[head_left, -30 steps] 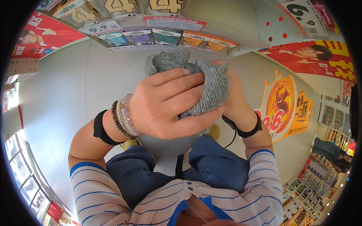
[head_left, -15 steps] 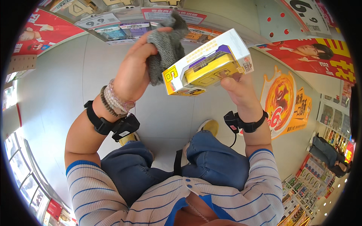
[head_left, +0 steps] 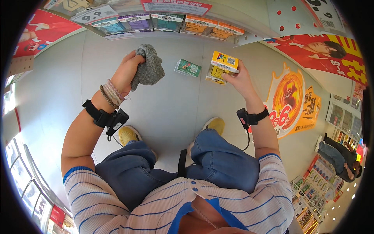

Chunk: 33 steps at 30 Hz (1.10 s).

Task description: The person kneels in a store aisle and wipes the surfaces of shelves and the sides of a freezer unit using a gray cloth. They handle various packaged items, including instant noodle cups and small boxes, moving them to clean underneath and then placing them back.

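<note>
A crumpled grey knitted cloth is bunched in my left hand, its fingers closed round it. To the right, my right hand grips a yellow-and-white toy box by its side, thumb in front. Yellow contents show through the box's window, and its printed top faces up. Whether its bottom touches the floor I cannot tell. Between the two hands a small green box lies on the grey floor, apart from both.
Ahead, a low shelf holds a row of boxed toys in several colours. Red posters flank it. An orange floor sticker lies at the right. My yellow shoes stand below. Another person is at the far right.
My hands have moved apart. The yellow-and-white box has gone from close up to farther off, turned so its top shows. The green box, hidden before, is now visible.
</note>
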Each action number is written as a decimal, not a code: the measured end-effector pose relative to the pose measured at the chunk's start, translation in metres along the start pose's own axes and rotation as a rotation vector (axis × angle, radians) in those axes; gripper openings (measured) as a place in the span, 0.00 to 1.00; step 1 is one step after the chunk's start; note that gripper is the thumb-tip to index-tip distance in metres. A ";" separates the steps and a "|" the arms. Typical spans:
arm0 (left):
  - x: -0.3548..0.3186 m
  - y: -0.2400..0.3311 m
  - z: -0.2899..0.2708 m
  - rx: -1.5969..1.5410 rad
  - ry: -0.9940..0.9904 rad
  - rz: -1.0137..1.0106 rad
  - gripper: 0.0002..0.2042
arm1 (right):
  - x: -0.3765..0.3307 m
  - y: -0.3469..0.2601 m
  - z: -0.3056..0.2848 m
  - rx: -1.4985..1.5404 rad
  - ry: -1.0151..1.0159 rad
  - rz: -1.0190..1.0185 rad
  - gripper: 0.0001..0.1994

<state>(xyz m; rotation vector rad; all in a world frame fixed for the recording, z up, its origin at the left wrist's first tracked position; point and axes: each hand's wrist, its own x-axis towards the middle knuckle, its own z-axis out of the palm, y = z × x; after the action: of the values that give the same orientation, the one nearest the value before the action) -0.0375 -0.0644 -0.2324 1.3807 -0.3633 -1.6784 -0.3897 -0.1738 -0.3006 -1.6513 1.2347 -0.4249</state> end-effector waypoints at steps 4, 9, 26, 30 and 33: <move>0.011 -0.012 -0.010 0.104 0.077 -0.010 0.17 | 0.008 0.050 0.033 -0.010 0.296 -0.016 0.28; 0.017 -0.012 -0.010 0.130 0.026 0.023 0.18 | 0.001 0.076 0.048 -0.165 0.297 0.023 0.30; 0.009 0.009 -0.005 0.160 0.012 0.153 0.17 | -0.005 -0.188 0.009 -0.261 0.370 -0.834 0.17; 0.004 0.014 0.004 0.106 -0.016 0.234 0.17 | 0.036 -0.251 0.037 -0.136 0.384 -0.720 0.30; 0.004 0.014 0.005 0.133 -0.035 0.291 0.18 | 0.071 -0.249 0.047 -0.052 0.320 -0.680 0.33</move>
<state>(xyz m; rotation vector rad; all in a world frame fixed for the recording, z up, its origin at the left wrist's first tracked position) -0.0360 -0.0768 -0.2237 1.3238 -0.6731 -1.4606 -0.1960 -0.2145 -0.1280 -2.0854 0.8724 -1.1151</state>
